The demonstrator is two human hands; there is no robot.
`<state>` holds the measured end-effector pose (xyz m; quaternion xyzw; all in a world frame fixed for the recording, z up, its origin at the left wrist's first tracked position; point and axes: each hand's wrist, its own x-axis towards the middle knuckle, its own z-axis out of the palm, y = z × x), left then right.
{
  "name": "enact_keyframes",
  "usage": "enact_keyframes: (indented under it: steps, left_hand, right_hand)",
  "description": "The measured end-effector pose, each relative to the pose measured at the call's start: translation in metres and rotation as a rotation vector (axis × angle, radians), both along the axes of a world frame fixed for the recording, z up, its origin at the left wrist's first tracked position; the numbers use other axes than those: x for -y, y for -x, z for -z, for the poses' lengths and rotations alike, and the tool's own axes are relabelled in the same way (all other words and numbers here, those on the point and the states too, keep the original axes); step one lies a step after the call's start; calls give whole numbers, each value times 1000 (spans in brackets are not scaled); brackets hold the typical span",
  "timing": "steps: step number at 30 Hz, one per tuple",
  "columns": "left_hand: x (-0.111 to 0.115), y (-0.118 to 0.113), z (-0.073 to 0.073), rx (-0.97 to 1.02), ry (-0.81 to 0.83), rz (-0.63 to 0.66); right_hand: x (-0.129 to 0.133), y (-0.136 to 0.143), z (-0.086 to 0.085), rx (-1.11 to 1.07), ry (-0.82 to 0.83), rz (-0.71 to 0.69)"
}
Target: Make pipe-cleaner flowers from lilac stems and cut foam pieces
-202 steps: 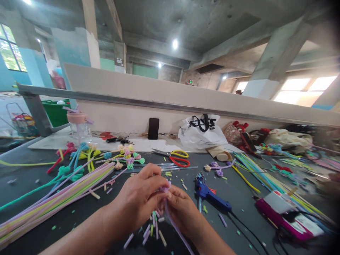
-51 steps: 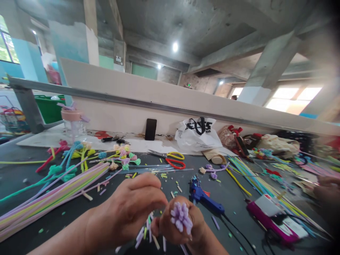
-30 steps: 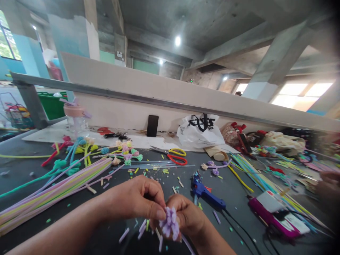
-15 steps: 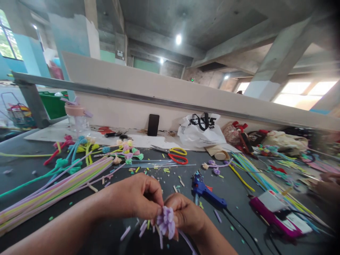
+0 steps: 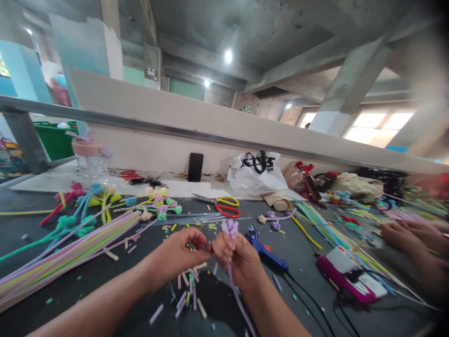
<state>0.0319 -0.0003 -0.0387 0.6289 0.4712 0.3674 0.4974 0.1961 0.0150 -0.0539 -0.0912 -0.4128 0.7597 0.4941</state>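
Observation:
A fuzzy purple flower (image 5: 230, 228) on a long purple stem (image 5: 236, 295) is in my right hand (image 5: 238, 257), its fingers closed round the stem just below the petals. My left hand (image 5: 178, 255) is beside it on the left, thumb and fingertips pinched together near the right fingers; whether anything small is between them is hidden. Short cut pieces of fuzzy stem (image 5: 182, 299) lie on the dark table below the hands. The blue glue gun (image 5: 268, 252) rests right of my right hand. Scissors with yellow and red handles (image 5: 226, 207) lie behind the hands.
Long pastel stems (image 5: 87, 248) and finished flowers (image 5: 161, 201) lie at left. A clear bottle (image 5: 91, 159), a black phone (image 5: 195, 167) and a white bag (image 5: 256, 173) stand along the back. At right are a magenta-and-white device (image 5: 351, 276), cords and another person's hands (image 5: 407, 234).
The flower has gone up and turned upright in my right hand. My left fingers have moved off the petals to the left. The view has shifted slightly right, showing more of the other person's hands.

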Motion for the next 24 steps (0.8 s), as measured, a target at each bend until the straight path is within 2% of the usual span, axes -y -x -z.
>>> enact_keyframes:
  steps: [3,6,8,12,14,17,20,24]
  left_hand:
    - [5,-13,17,78,82,-9]
    - [10,-25,30,295,168,128]
    - [12,-30,33,348,157,182]
    - [9,-23,30,116,68,109]
    - [3,-11,28,-44,-63,73]
    - [-5,7,25,-218,-307,-60]
    - [-7,11,17,-215,-381,-123]
    - [2,-1,3,-25,-321,-56]
  right_hand:
    - [-2,2,2,-50,60,48]
    - [-1,6,5,-74,82,35]
    - [1,8,5,-80,83,15]
    - [1,8,4,-63,75,59]
    - [-2,7,3,-45,66,132]
    - [-5,5,4,-21,82,228]
    - [-6,7,8,33,128,209]
    - [-4,12,14,115,188,121]
